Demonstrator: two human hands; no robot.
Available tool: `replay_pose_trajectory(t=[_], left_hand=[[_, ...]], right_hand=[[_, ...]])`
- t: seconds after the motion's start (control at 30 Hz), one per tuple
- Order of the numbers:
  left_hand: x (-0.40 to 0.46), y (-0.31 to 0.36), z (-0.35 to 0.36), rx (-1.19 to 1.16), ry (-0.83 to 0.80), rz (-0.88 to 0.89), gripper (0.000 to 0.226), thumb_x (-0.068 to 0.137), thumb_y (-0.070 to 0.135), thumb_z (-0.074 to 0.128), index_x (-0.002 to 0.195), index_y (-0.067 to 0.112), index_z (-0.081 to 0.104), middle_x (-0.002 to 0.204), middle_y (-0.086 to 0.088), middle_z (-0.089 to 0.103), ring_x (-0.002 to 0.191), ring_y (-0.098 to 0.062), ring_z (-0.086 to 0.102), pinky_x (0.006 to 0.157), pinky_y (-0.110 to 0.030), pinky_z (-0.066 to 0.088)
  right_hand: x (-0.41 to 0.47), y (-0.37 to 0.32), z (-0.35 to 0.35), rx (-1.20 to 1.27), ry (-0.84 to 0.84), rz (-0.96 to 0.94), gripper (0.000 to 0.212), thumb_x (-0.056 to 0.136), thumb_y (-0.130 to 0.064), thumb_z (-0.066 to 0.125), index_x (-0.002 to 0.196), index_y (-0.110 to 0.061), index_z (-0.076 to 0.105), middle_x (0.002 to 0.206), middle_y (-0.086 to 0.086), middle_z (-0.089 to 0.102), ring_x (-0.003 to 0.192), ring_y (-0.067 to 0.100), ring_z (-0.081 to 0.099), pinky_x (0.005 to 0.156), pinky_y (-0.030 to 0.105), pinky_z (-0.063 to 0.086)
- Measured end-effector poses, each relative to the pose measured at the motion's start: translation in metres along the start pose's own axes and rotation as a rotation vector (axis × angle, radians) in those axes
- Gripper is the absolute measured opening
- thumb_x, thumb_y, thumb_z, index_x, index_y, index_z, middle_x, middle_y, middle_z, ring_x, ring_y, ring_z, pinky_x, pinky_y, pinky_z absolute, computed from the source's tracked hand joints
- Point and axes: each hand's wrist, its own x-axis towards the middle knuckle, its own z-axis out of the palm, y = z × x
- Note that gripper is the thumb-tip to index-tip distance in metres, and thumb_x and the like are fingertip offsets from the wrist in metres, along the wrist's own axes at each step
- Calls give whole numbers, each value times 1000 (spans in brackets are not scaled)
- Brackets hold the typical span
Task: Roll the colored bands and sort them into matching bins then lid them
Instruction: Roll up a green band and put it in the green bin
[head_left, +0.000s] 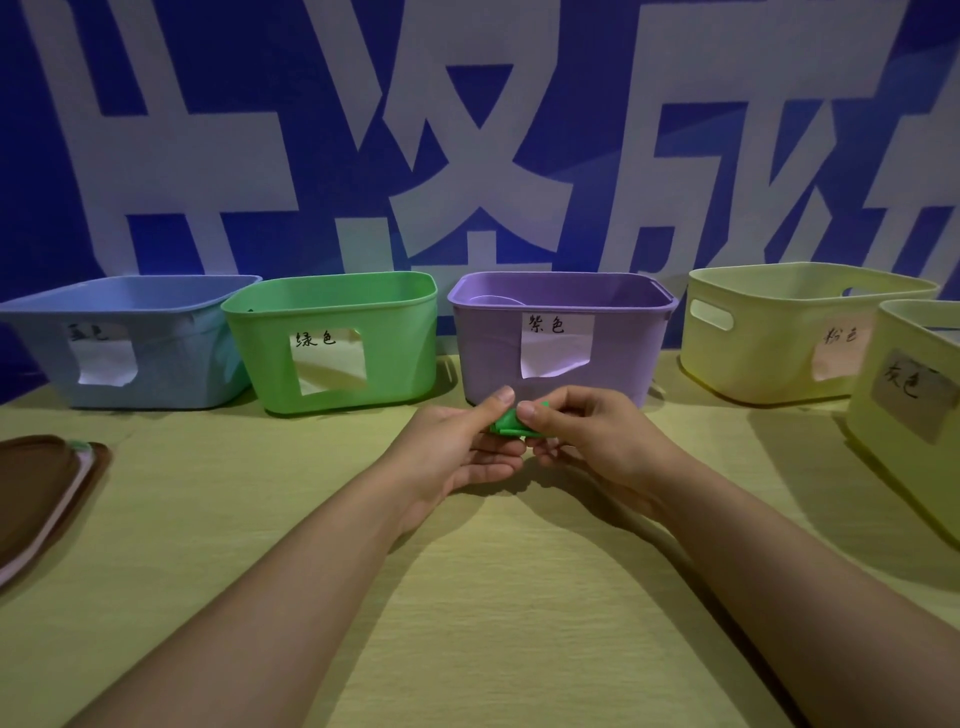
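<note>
The five open rectangular bins, such as the green plastic bin, look smooth and faintly glossy, each bearing a matt paper label. The pale wood-grain tabletop looks matt.

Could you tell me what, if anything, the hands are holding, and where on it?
Both hands hold a rolled green band: left hand pinches its left side, right hand its right.

Green band is rolled into a small tight wad, held just above the tabletop right in front of the purple bin. Bins sit in a row along the back, all open — blue bin, green bin, purple, then two pale yellow bins at the right. Stacked lids lie flat at the far left edge.
</note>
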Motion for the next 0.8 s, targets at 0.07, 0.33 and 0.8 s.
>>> replay_pose_trajectory(t=[0.07, 0.33, 0.8], left_hand=[[0, 0, -1, -5, -5, 6, 39, 95, 34, 70, 109, -2, 73, 85, -14, 77, 75, -19, 73, 69, -24, 62], [4, -1, -4, -6, -26, 58, 32, 90, 28, 73, 110, 2, 75, 92, -17, 77, 78, -18, 71, 73, -24, 61], [8, -4, -7, -7, -23, 85, 26, 84, 7, 81, 108, 0, 74, 106, -22, 76, 91, -24, 73, 82, -27, 62]], right_hand=[[0, 1, -1, -1, -7, -3, 38, 78, -34, 80, 99, -3, 73, 84, 12, 72, 75, 19, 64, 79, 36, 56], [-5, -2, 3, 59, -49, 117, 43, 87, -41, 77, 108, -4, 76, 91, 15, 74, 77, 20, 67, 80, 37, 61], [-4, 0, 3, 31, 18, 55, 33, 93, -31, 71, 100, 1, 77, 81, 10, 73, 70, 13, 65, 70, 24, 59]])
